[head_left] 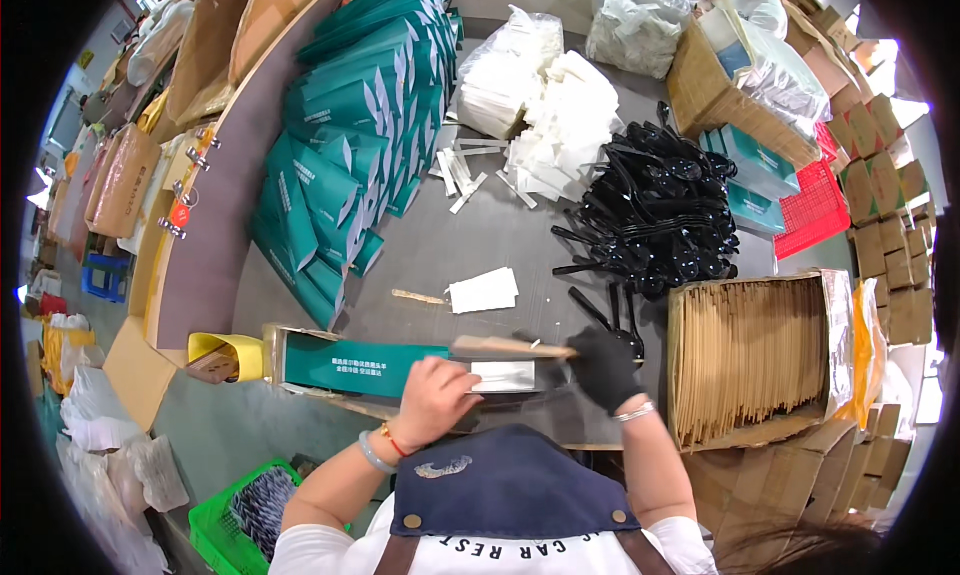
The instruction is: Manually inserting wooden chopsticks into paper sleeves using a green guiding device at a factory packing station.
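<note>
My left hand (pixel 437 400), bare with a bangle and red string at the wrist, is closed at the left end of a small white packet (pixel 503 376). Just left of it, green printed sleeves (pixel 350 363) lie in an open carton. My right hand (pixel 607 370), in a black glove, is somewhat blurred, its fingers closed at the right end of a flat brown strip (pixel 510 347). That strip is smeared by motion and lies above the packet. Right beyond the glove are loose black spoons (pixel 622 310). White paper pieces (pixel 483 291) rest on the grey table ahead.
A big heap of green sleeves (pixel 350 135) fills the table's left. White packets (pixel 565 115) and a pile of black spoons and forks (pixel 660 210) stand further back. At right is a carton of brown flat pieces (pixel 750 360); a yellow container (pixel 226 358) sits left.
</note>
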`<state>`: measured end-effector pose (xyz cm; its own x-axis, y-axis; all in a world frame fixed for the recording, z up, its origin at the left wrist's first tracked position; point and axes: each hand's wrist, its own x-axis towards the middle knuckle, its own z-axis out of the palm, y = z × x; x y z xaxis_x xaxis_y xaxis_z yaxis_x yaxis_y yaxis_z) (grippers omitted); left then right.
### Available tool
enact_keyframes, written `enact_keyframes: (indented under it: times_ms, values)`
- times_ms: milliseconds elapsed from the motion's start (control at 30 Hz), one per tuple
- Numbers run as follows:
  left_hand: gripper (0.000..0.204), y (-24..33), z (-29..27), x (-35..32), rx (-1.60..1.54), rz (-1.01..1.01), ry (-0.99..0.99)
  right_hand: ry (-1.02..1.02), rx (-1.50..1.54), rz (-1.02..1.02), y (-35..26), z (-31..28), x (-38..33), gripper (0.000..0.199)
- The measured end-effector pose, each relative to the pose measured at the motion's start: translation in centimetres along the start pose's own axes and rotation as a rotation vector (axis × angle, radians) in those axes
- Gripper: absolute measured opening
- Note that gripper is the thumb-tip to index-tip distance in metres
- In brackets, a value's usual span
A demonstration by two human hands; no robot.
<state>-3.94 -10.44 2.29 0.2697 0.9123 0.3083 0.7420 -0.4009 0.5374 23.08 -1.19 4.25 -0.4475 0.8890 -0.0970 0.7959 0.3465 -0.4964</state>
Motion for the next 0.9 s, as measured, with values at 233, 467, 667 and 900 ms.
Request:
enact_keyframes:
  times_ms: [233,467,667,900]
  values:
    - [0.053,0.0,0.4,-1.6,0.240,0.029,-0.233,0.017,0.213,0.106,-2.6,4.0,-0.3,0.020]
    - [0.072,-1.6,-2.7,-1.3,0.112,-0.126,-0.205,-0.091,-0.115,-0.205,0.2,4.0,-3.2,0.045]
    - [0.076,-2.9,-1.4,-1.0,0.049,-0.085,-0.197,-0.111,-0.082,-0.290,-1.4,6.4,-2.0,0.049]
    - [0.075,-1.4,-0.1,0.9,0.101,-0.056,-0.214,-0.067,0.222,0.054,-0.8,5.6,-2.0,0.012]
